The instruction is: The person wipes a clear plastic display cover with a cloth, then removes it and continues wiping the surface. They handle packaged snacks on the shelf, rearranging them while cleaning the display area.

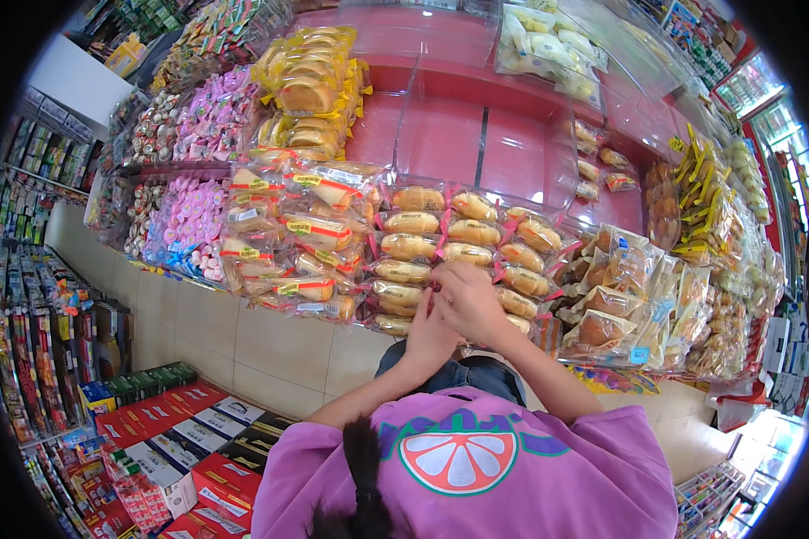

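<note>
My left hand [433,340] and my right hand [470,296] meet over rows of wrapped bread rolls [408,246], just in front of my body. Their fingertips pinch a small dark red thing [435,286], mostly hidden by the fingers, so its kind is unclear. The rolls lie in clear wrappers with pink ends, stacked in columns beside and beyond my hands. Some rolls under my right hand and wrist are covered from view. Left of the rolls sit wedge-shaped packaged cakes [317,232] in clear film with red and yellow labels.
Bagged buns [603,313] stand to the right. Pink-wrapped sweets [189,212] and yellow-edged bread packs [307,87] fill bins at the left. Clear dividers [404,128] rise from the red display shelf [441,138]. Stacked drink cartons [226,482] stand on the tiled floor [270,347] behind me, left.
</note>
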Available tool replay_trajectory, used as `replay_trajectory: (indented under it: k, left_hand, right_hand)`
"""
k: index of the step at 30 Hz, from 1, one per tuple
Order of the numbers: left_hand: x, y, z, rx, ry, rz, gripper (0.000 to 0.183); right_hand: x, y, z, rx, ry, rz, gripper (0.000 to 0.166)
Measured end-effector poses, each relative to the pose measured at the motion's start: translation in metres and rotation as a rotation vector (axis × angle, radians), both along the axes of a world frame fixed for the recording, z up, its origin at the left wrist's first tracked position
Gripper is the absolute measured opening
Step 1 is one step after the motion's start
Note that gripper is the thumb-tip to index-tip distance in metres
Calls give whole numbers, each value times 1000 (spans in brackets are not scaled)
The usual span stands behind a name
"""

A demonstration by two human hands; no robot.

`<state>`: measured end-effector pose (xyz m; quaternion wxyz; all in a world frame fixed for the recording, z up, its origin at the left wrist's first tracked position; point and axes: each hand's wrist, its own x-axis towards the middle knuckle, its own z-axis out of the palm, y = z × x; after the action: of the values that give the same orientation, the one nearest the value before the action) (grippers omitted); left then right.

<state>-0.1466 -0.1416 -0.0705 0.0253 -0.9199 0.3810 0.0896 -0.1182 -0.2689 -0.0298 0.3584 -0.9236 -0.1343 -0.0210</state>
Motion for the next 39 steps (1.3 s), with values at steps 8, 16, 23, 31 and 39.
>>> replay_trajectory:
  k: [8, 16, 23, 31, 39]
  left_hand:
    - [-12, -7, -25, -476, -151, -97, 52]
    - [-4, 1, -16, -385, -102, -163, 51]
    - [0, 6, 5, -265, 56, -182, 65]
    - [62, -65, 46, -629, -4, -215, 67]
    - [140, -157, 14, -507, -109, -443, 37]
  right_hand:
    - [40, 115, -84, -820, -200, -296, 54]
    - [48, 67, 0, -265, 275, -110, 70]
    - [34, -13, 86, 387, 267, -93, 80]
    - [-27, -154, 98, 58, 78, -567, 71]
    - [-70, -148, 82, -17, 116, -646, 76]
